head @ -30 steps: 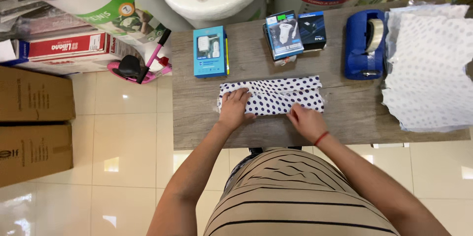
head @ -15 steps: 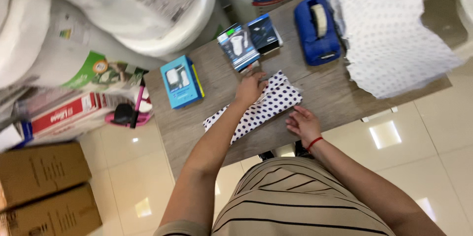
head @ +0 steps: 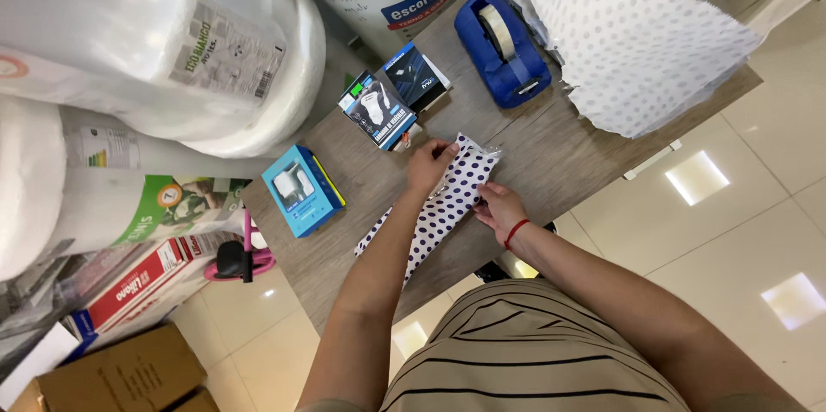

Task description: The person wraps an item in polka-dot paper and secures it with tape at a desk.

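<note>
Two hands (head: 428,164) (head: 499,208), one dotted bag (head: 439,210)

Single head-worn view, looking steeply down, close above the wooden table (head: 568,154), tilted frame
</note>
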